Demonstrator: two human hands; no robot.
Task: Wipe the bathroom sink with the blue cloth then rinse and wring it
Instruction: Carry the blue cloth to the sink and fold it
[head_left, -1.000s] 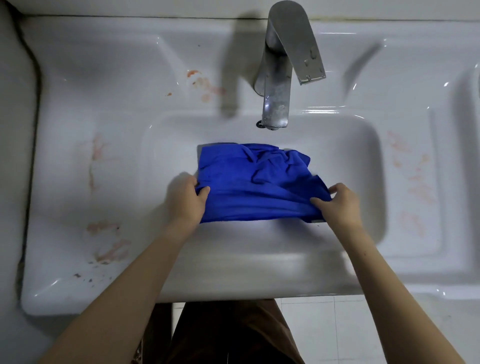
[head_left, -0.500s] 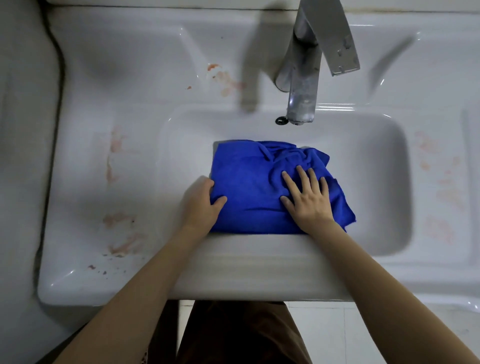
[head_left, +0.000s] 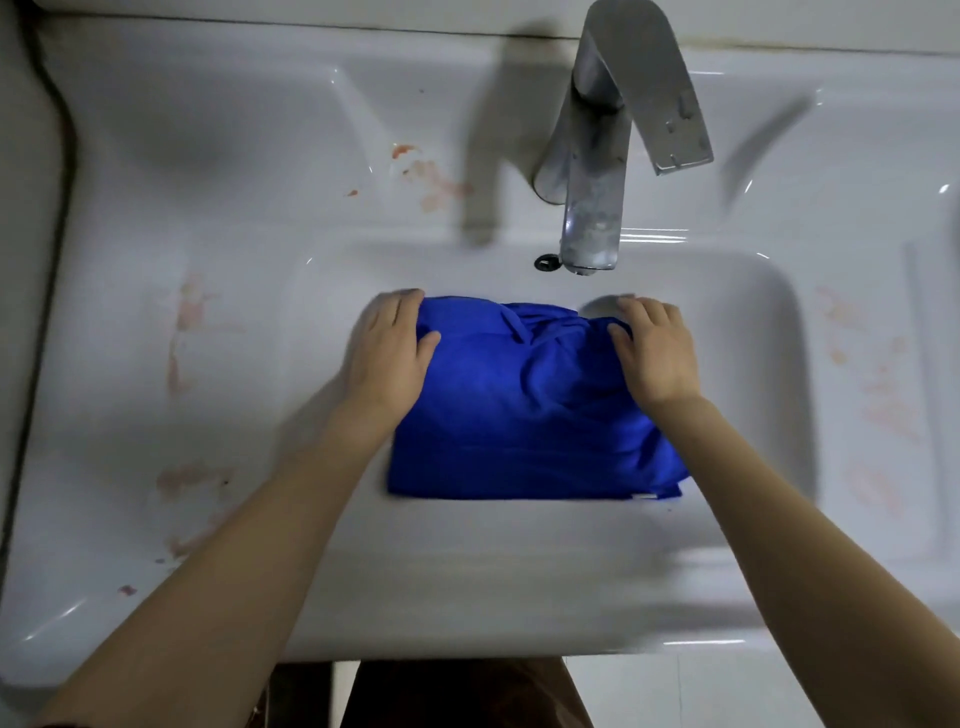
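The blue cloth (head_left: 524, 410) lies folded in a rough rectangle inside the basin of the white sink (head_left: 753, 364), below the tap. My left hand (head_left: 392, 353) grips its far left corner, thumb on top of the fabric. My right hand (head_left: 652, 351) grips its far right corner the same way. The cloth's far edge is bunched between the two hands. Its near edge lies flat by the basin's front wall.
A metal tap (head_left: 597, 171) stands at the back with its spout over the basin; no water runs. A small overflow hole (head_left: 545, 261) sits beside the spout. Reddish stains (head_left: 436, 182) mark the ledges to the left, the right and behind. A floor tile shows below the sink's front edge.
Both hands have moved from the cloth's near edge to its far corners. The right hand, flat on the cloth half a second ago, now grips the far right corner.
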